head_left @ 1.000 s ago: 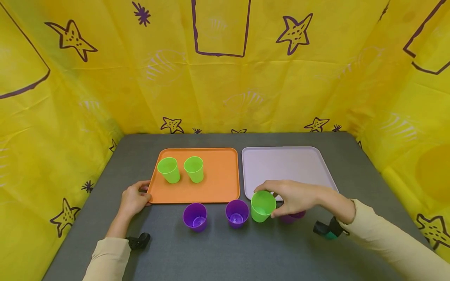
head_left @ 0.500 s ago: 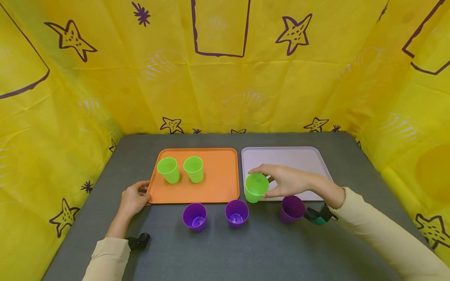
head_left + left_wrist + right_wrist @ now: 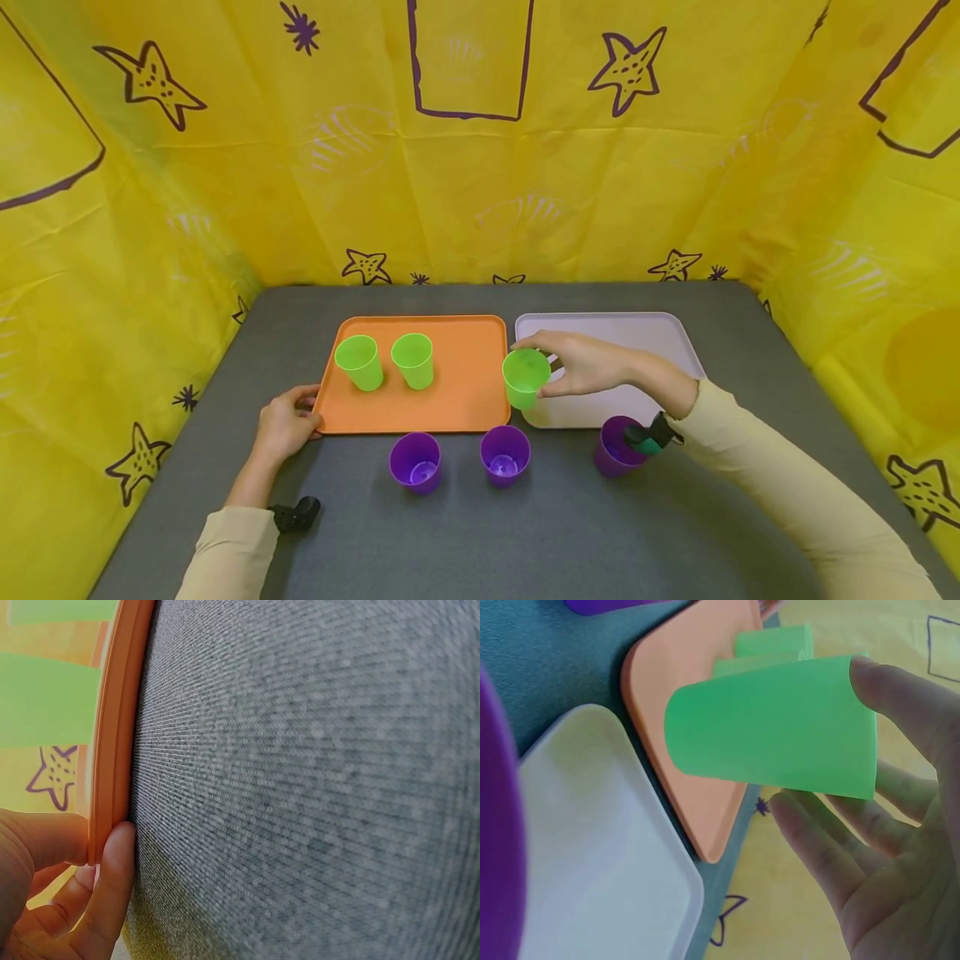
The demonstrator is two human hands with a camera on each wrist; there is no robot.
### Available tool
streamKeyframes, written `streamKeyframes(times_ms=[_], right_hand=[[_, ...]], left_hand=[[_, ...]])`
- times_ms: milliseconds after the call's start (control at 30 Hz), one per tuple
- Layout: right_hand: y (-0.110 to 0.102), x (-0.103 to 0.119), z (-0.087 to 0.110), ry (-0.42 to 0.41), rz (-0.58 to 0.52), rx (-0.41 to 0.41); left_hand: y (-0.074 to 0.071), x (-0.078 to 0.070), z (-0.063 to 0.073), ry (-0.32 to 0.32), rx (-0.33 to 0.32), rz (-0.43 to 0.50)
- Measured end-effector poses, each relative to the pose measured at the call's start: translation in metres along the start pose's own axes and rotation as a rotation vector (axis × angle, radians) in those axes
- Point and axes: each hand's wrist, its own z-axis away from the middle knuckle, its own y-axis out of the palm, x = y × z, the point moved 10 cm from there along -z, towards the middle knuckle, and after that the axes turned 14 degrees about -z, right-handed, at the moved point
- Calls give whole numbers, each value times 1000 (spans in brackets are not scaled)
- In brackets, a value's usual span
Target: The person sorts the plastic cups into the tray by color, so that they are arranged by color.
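Observation:
My right hand (image 3: 581, 364) holds a green cup (image 3: 525, 379) by its upper part, mouth up, where the two trays nearly meet. In the right wrist view thumb and fingers span the rim end of this green cup (image 3: 772, 727). At the near left corner of the orange tray (image 3: 465, 375), my left hand (image 3: 287, 423) pinches the edge. The left wrist view shows the thumb above and a finger below the orange tray rim (image 3: 116, 735). Two more green cups, one at the left (image 3: 360, 363) and one beside it (image 3: 413, 362), stand on the orange tray.
A pale lilac tray (image 3: 637, 333) lies right of the orange one. Three purple cups stand in front of the trays: a left one (image 3: 416, 462), a middle one (image 3: 506, 456) and a right one (image 3: 613, 450) under the right wrist. Yellow patterned cloth (image 3: 480, 192) walls the table (image 3: 450, 542).
My right hand has carried the green cup away from me and leftward, from beside the purple cups to the gap between the trays. The left hand has stayed at the orange tray's corner.

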Motion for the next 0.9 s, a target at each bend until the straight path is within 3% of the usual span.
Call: streamKeyframes(times_ms=[600,900], right_hand=[[3,-9,-48,76,37,-17],[5,-20,-65,89,107,-18]], left_hand=[[-3,-1,1,20,-32,-21],[-2,-1,0,15,-23,-16]])
